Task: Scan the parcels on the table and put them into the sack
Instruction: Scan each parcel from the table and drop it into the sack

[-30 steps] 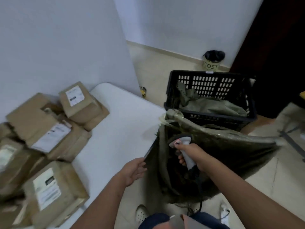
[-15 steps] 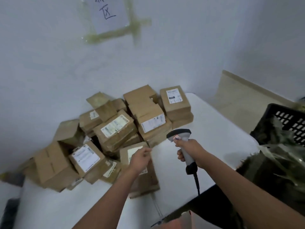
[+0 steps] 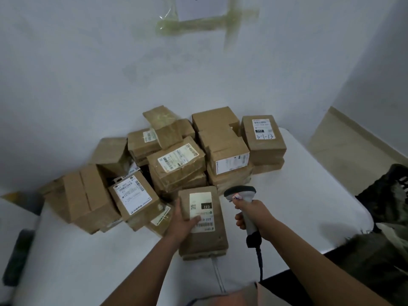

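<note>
A white table [image 3: 298, 217] fills the lower half of the view, set against a pale wall with a taped paper sheet [image 3: 199, 7] at twelve o'clock. From nine o'clock round to one o'clock of the table's middle sits a heap of cardboard parcels [image 3: 176, 164], most with white shipping labels, stacked and leaning on one another; none of them looks handled yet, so by the look of things the bulk of the job remains. At three to four o'clock, off the table's edge, the dark green sack [image 3: 384, 252] hangs partly in view; its contents cannot be seen from here.

Nearest the person, at the table's centre, one flat parcel [image 3: 204, 224] lies label-up, apart from the heap's top layers but touching its front. The left hand [image 3: 182, 224] grasps this parcel's left edge, thumb lying over the label and fingers round the side. The right hand [image 3: 254, 215] is clenched round the grip of a corded barcode scanner [image 3: 240, 193], whose head sits just right of the parcel's far end. The scan of this parcel appears to be the step in hand, with bagging to follow.
</note>
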